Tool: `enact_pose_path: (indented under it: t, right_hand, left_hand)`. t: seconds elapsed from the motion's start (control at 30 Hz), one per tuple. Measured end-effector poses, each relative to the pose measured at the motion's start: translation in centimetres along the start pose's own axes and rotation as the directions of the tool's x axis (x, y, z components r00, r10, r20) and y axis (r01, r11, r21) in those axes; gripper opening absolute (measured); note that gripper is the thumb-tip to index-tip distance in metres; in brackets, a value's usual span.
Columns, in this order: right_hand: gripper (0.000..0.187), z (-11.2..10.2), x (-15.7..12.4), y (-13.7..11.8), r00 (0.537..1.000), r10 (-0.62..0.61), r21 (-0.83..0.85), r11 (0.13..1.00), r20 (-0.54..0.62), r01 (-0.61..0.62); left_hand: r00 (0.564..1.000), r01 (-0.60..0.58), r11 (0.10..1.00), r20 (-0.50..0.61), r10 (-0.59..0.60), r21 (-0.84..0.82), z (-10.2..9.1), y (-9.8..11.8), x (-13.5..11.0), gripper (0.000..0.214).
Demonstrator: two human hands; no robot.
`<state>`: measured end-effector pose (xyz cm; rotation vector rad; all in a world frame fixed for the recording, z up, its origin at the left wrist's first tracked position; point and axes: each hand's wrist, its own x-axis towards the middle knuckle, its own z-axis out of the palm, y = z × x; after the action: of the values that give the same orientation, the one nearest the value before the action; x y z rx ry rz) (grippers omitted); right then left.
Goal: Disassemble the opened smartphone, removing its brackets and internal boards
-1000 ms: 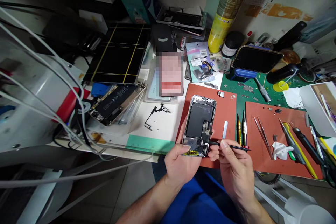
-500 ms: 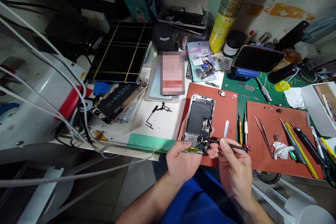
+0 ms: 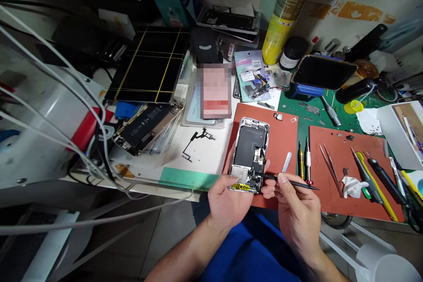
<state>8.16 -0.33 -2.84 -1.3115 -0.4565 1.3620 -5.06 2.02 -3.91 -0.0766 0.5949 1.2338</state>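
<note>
In the head view, the left hand (image 3: 231, 202) is closed around the opened phone (image 3: 250, 154), a flat rectangle with shiny metal rim, above the smooth reddish mat (image 3: 286, 130). The right hand (image 3: 299, 211) pinches a slim, black, pointed tool (image 3: 272, 178); its tip is at the phone's lower inside, contact I cannot tell. Crumpled white tissue (image 3: 352, 187) lies beside thin metal tweezers (image 3: 331, 170).

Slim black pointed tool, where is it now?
In the head view, right of centre, the slim black pointed tool is in the right hand, its left end over the lower right of the opened, silver-rimmed phone in the left hand.
</note>
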Motion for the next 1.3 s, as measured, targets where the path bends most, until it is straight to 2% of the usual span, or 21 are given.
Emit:
enact_pose_path:
  t: [0.1,0.2,0.37,0.5,0.73,0.87,1.0,1.13,1.3]
  right_hand:
    - [0.021,-0.3,-0.5,0.0,0.999,-0.044,-0.075,0.996,0.019,0.045]
    - [0.017,-0.3,-1.1,0.1,0.996,-0.082,-0.146,0.986,0.034,0.086]
    - [0.011,-0.3,-1.7,0.2,0.973,-0.222,-0.288,0.930,0.055,0.229]
    - [0.011,-0.3,-1.7,-0.1,0.965,-0.248,-0.354,0.898,0.084,0.261]
    - [0.013,0.1,-1.5,0.0,0.981,-0.190,-0.292,0.937,0.029,0.190]
    - [0.022,0.1,-0.6,0.1,1.000,0.001,-0.099,0.995,0.016,0.001]
    - [0.023,0.1,0.2,-0.1,0.989,0.135,0.031,0.990,0.056,-0.137]
    - [0.021,0.2,0.2,-0.1,0.992,0.110,0.047,0.993,0.056,-0.112]
    - [0.018,0.5,-1.0,0.4,0.999,-0.050,-0.061,0.997,0.021,0.051]
  left_hand:
    - [1.000,-0.021,1.000,0.003,0.021,-0.010,-0.1,-0.1,0.1,0.063]
    - [1.000,0.013,1.000,0.007,-0.014,0.020,-0.2,-0.1,0.0,0.056]
    - [1.000,0.015,0.998,0.010,-0.016,0.055,-0.2,-0.1,-0.1,0.046]
    - [1.000,0.006,0.998,0.014,-0.007,0.067,-0.3,-0.2,-0.1,0.043]
    - [1.000,0.011,0.995,0.019,-0.013,0.095,-0.3,-0.2,-0.2,0.045]
    - [1.000,0.007,0.997,-0.026,-0.004,0.083,0.0,-0.1,-0.3,0.049]
    - [0.998,0.018,0.998,-0.053,-0.015,0.053,0.1,-0.2,0.0,0.058]
    - [0.999,0.019,0.998,-0.040,-0.017,0.058,0.1,-0.2,0.0,0.062]
    - [0.996,0.094,0.993,-0.016,-0.093,0.070,-0.1,0.0,-0.3,0.062]
